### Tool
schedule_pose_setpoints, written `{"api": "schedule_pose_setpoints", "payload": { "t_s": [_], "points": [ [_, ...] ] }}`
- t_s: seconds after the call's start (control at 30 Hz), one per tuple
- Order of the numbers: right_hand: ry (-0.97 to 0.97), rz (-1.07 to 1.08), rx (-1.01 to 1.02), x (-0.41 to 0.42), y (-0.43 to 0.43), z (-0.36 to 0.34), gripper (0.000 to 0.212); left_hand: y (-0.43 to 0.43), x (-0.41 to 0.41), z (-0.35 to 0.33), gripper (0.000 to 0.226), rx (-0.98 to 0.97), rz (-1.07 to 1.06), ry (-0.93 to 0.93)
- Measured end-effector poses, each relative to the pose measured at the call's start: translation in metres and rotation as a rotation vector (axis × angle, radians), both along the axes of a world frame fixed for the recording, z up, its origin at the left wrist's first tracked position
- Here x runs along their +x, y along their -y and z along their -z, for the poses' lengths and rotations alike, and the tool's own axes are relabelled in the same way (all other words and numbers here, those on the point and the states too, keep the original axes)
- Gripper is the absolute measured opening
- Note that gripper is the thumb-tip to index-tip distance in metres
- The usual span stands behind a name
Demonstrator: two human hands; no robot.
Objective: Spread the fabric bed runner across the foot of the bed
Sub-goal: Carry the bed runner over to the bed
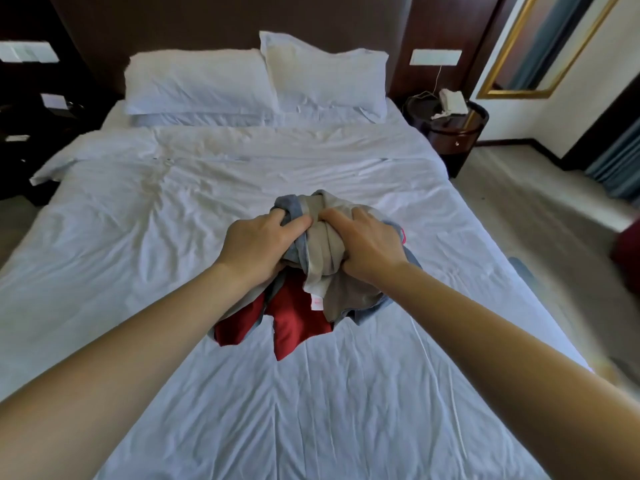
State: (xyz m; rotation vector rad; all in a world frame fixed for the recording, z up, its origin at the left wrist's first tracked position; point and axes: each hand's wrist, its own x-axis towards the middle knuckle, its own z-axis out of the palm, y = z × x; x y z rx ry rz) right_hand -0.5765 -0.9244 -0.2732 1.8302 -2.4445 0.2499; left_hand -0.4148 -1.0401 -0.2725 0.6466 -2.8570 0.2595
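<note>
A bunched-up fabric bed runner (323, 252), grey, blue-grey and red, is held over the middle of the white bed (173, 254). My left hand (258, 245) grips the blue-grey folds on its left side. My right hand (367, 242) grips the grey folds on its right side, fingers curled into the cloth. A red part (294, 317) hangs down below my hands and touches the sheet. A small white label shows on the grey edge.
Two white pillows (256, 81) lie at the dark headboard. A dark round nightstand (450, 123) with a white phone stands at the right of the bed. Another dark stand is at the left. Carpet floor (540, 209) runs along the right side, with blue curtains beyond.
</note>
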Motion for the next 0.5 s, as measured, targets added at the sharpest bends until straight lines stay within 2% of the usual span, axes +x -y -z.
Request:
{"api": "schedule_pose_setpoints", "payload": {
  "t_s": [0.3,0.5],
  "points": [
    [0.075,0.017,0.083,-0.009,-0.005,0.084,0.073,-0.002,-0.012,0.086,0.062,0.092,0.0,0.061],
    [0.093,0.022,0.153,-0.013,-0.015,0.155,0.071,-0.022,-0.017,0.151,0.053,0.164,-0.025,0.084]
  ]
}}
